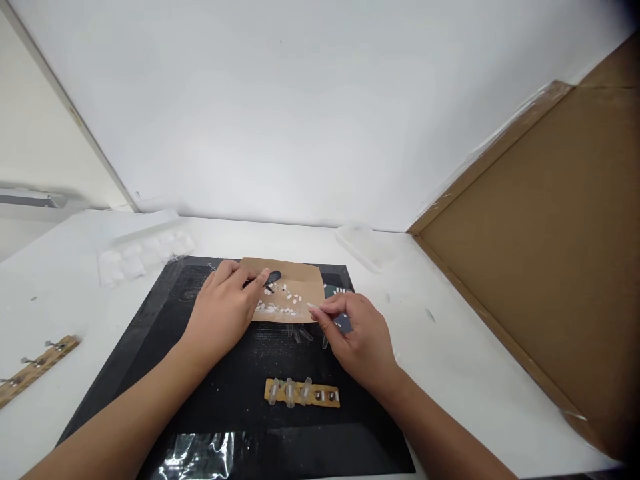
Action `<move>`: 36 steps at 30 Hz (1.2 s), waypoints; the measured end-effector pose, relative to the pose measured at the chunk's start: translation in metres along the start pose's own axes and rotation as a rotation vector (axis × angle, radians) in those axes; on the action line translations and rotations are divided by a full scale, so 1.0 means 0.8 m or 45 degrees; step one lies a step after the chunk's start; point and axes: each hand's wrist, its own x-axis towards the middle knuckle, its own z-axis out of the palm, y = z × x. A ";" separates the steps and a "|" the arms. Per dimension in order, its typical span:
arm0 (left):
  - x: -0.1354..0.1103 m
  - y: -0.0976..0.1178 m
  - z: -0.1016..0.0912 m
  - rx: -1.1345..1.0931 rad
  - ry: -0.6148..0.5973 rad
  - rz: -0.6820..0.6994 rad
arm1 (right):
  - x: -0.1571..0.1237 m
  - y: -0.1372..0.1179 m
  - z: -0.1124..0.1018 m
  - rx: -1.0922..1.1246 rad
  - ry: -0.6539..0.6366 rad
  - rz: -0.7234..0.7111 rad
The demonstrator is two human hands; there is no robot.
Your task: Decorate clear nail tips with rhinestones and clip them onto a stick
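Observation:
My left hand (227, 303) rests on the left part of a brown paper sheet (300, 277) strewn with small white pieces (283, 297), its fingers closed round a small black tool (270, 278). My right hand (357, 333) sits at the sheet's right edge with thumb and forefinger pinched on a tiny white piece. Several clear plastic caps (300, 333) lie just below the sheet. Nearer me, a narrow tan strip (303, 392) carries three clear caps and small metal studs. All of this lies on a black mat (210, 400).
A clear blister tray (143, 250) sits at the mat's back left and a clear plastic lid (363, 243) at the back right. A second tan strip with pegs (35, 365) lies at the far left. A large cardboard panel (550, 253) leans along the right. A white wall stands behind.

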 end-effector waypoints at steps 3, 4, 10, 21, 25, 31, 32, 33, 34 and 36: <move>-0.002 0.009 0.002 -0.031 0.033 0.025 | -0.002 0.002 -0.001 -0.017 -0.035 0.026; -0.003 0.011 0.003 -0.032 0.039 0.028 | -0.002 0.003 -0.001 -0.020 -0.050 0.057; -0.006 0.010 0.006 -0.115 0.036 0.040 | -0.002 0.002 -0.002 -0.013 -0.086 0.137; -0.003 0.007 0.011 -0.270 0.095 0.038 | -0.002 0.002 -0.003 0.059 -0.205 0.187; -0.001 0.010 0.003 -0.409 0.162 0.074 | -0.001 0.001 -0.005 0.080 -0.185 0.192; -0.003 0.034 -0.010 -0.722 0.244 0.155 | -0.004 -0.001 -0.007 0.054 -0.162 0.091; -0.003 0.040 -0.012 -0.767 0.243 0.152 | -0.005 -0.001 -0.007 0.056 -0.172 0.063; -0.004 0.045 -0.013 -0.820 0.232 0.143 | -0.006 -0.001 -0.007 0.061 -0.178 0.035; -0.004 0.051 -0.014 -0.878 0.229 0.123 | -0.007 0.000 -0.007 0.065 -0.178 0.012; -0.004 0.060 -0.016 -0.998 0.201 0.057 | -0.009 0.001 -0.007 0.068 -0.170 -0.031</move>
